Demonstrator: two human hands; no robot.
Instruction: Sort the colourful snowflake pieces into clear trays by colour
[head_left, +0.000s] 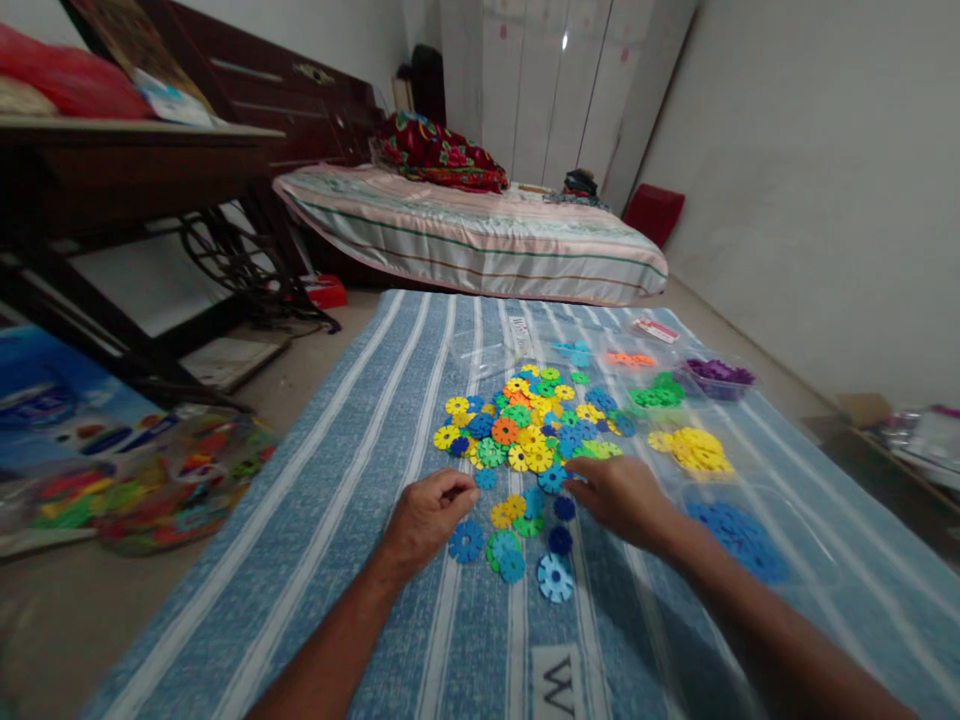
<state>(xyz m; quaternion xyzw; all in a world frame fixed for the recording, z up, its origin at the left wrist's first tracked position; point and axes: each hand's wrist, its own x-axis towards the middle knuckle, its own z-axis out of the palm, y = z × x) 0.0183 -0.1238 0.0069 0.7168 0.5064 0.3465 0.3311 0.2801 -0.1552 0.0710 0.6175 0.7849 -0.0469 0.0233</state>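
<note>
A heap of notched plastic interlocking discs (531,437), in yellow, green, blue and orange, lies on the striped cloth. My left hand (429,512) is closed at the near left of the heap, thumb and fingers curled together. What it holds, if anything, is hidden; a small blue disc (486,479) lies just beyond its fingertips. My right hand (621,497) pinches at the right edge of a blue disc (552,479) at the heap's near side. Between the hands are loose discs, among them a dark blue one (560,541) and a large light blue one (555,578).
Clear trays at the right hold sorted discs: blue (739,540), yellow (701,452), green (660,392), purple (718,372) and orange (630,359). A bed (480,235) stands beyond the cloth. Bags of colourful pieces (187,480) lie on the floor at left.
</note>
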